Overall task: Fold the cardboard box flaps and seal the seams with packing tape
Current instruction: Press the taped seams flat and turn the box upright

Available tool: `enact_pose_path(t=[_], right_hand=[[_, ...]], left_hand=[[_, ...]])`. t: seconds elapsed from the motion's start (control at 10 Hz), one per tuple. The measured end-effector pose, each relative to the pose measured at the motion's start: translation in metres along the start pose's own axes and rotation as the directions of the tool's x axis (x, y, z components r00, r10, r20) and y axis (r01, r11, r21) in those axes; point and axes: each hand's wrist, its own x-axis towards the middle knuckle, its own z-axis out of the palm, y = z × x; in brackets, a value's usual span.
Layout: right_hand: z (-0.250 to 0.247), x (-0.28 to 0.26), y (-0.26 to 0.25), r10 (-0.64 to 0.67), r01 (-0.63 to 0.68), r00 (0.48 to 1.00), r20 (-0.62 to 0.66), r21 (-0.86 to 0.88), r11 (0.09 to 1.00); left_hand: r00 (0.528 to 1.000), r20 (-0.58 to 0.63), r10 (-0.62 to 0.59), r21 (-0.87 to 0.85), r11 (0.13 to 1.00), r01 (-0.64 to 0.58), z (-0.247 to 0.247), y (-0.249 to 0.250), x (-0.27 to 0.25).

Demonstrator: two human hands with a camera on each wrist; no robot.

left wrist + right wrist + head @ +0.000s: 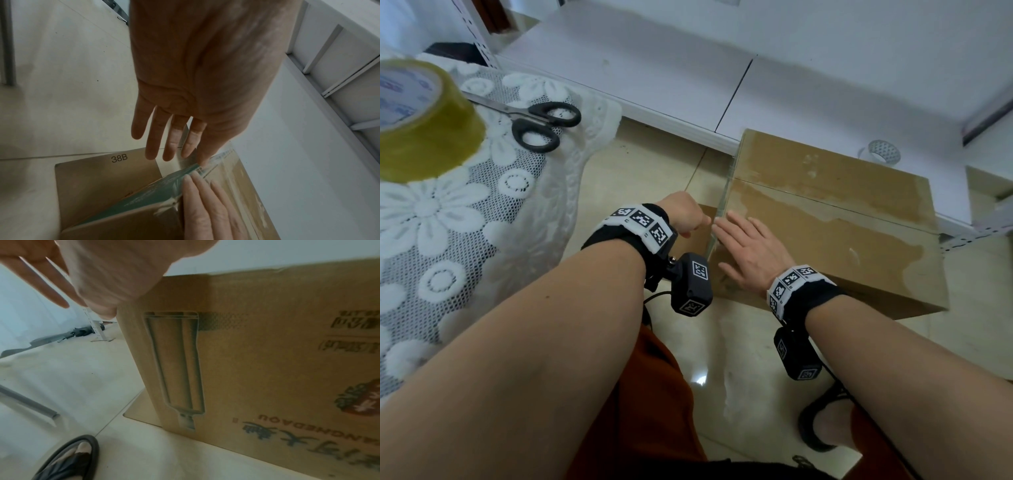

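Pale glossy floor tiles are filling the lower half of the head view, with white shelving boards running across the top. You are sitting over the cardboard box (825, 219), which is standing on the floor right of centre, its top flaps already folded shut and glossy clear tape lying along the centre seam. A lace-covered worktop (448, 219) is taking up the left of the frame, and on it a big roll of packing tape (424, 126) is sitting at the upper left with black-handled scissors (541, 125) just beside it; neither is in your grasp. A smaller clear tape roll (880, 152) is resting on the shelf behind the box.

Your right hand (751, 251) is lying flat, fingers straight, pressing tape down at the box's left top edge. Your left hand (683, 216) is at that same edge, fingers mostly extended in the left wrist view; whether its thumb is pinching the tape I cannot tell.

By the look of it, the centre seam is done and you are smoothing tape over the left end; the right-hand edge seam appears to be waiting.
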Motion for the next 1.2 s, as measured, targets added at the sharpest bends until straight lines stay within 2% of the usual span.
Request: enact_pose_path(t=[0.2, 0.3, 0.4, 0.5, 0.6, 0.7, 0.8, 0.9, 1.0, 1.1, 1.2], right_hand=[[-0.008, 0.016, -0.001, -0.103, 0.104, 0.994, 0.032, -0.06, 0.993], [-0.011, 0.027, -0.003, -0.122, 0.134, 0.987, 0.1, -0.115, 0.984], [-0.014, 0.033, -0.008, -0.099, 0.134, 0.977, 0.192, -0.183, 0.974], [-0.025, 0.037, -0.019, -0.063, 0.174, 0.941, 0.332, -0.316, 0.933], [-0.019, 0.043, -0.02, -0.034, 0.213, 0.899, 0.436, -0.368, 0.905], [-0.014, 0.035, -0.015, -0.13, 0.18, 0.937, 0.324, -0.13, 0.975], [-0.012, 0.015, -0.002, 0.003, 0.009, 0.998, -0.069, 0.169, 0.986], [-0.011, 0.001, 0.018, 0.328, -0.273, 0.935, -0.131, 0.322, 0.907], [-0.008, 0.003, 0.035, 0.541, -0.517, 0.84, 0.04, 0.361, 0.776], [-0.001, 0.003, 0.038, 0.566, -0.588, 0.807, 0.165, 0.298, 0.752], [0.005, 0.001, 0.034, 0.504, -0.535, 0.844, 0.185, 0.214, 0.817]], left_hand=[[1.0, -0.006, 0.006, -0.002, 1.0, -0.006, 0.001, 0.001, 0.0], [1.0, -0.013, 0.009, 0.004, 1.0, -0.009, 0.002, 0.002, -0.001], [1.0, -0.011, 0.004, 0.012, 1.0, -0.004, 0.001, 0.0, -0.001], [1.0, 0.003, -0.006, 0.081, 0.997, 0.005, 0.0, 0.001, -0.003], [1.0, 0.011, -0.005, 0.131, 0.991, 0.003, 0.0, 0.002, -0.003], [1.0, -0.006, 0.011, 0.112, 0.994, -0.01, 0.001, 0.0, 0.001], [0.996, -0.078, 0.041, 0.101, 0.994, -0.033, 0.004, 0.006, 0.003], [0.991, -0.121, 0.064, 0.051, 0.997, -0.058, 0.012, 0.017, 0.002], [0.988, -0.111, 0.112, -0.001, 0.994, -0.112, 0.029, 0.031, 0.0], [0.985, -0.104, 0.136, -0.116, 0.982, -0.148, 0.053, 0.043, 0.003], [0.991, -0.036, 0.131, -0.116, 0.984, -0.135, 0.077, 0.045, 0.011]])
